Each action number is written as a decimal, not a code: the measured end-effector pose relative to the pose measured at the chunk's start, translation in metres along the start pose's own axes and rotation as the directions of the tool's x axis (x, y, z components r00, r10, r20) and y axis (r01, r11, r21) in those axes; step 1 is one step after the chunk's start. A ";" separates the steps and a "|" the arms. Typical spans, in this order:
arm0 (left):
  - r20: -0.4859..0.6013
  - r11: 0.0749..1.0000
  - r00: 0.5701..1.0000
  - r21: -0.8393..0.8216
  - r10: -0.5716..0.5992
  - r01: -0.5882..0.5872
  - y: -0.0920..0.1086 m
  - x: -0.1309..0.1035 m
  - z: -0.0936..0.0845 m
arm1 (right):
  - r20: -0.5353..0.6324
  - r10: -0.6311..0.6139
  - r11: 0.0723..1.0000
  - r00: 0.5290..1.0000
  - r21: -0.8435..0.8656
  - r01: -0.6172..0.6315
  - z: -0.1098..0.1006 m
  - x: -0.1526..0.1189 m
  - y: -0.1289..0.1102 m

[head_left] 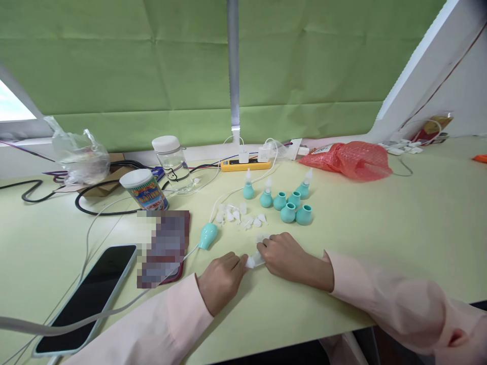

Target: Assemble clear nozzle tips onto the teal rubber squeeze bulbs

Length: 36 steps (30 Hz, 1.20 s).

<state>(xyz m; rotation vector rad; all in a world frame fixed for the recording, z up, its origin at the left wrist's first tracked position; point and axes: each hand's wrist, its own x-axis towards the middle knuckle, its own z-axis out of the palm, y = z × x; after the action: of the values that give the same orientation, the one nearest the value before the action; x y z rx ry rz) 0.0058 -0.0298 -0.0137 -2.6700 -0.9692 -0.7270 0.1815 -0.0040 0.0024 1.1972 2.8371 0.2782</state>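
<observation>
My left hand [222, 284] and my right hand [291, 258] rest low in the middle of the frame, fingertips meeting on a small translucent white tip [254, 260] that I pinch from both sides just above the pale green table [399, 243]. Both hands are closed around it, knuckles up, pink sleeves trailing to the bottom corners.

Just above my hands lies a scatter of loose white tips [239, 215], little cones of cloudy soft plastic, spread without order. To their left a single teal bulb [207, 235] lies on its side, smooth and pear-shaped. Up and to the right stands a cluster of teal bulbs [291, 205], rubbery and matte, some open-mouthed, three already capped with white tips.

Left of centre sits a blurred dark red rectangle [163, 248], and at lower left a black phone [89, 296] in a light blue case, glossy and flat, with a grey cable [87, 319] crossing it. Behind these are a printed can [144, 190] with a white lid and a clear jar [173, 162] with a white cap. A crumpled clear plastic bag [81, 154] sits at upper left, a yellow power strip [245, 163] at centre back, and a wrinkled red plastic bag [348, 159] at upper right. A green creased sheet [152, 71] fills the background.

Nothing lies between my hands and the loose tips.
</observation>
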 end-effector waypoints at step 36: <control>-0.012 0.959 0.965 0.114 0.261 -0.258 0.002 0.002 -0.012 | 0.073 0.007 0.957 0.997 0.287 -0.028 -0.008 -0.007 -0.001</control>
<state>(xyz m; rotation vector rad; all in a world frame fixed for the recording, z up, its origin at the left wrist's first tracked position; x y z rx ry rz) 0.0039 -0.0346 -0.0027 -2.6129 -0.6150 -0.6300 0.1847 -0.0105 0.0102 1.2496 2.8770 -0.1829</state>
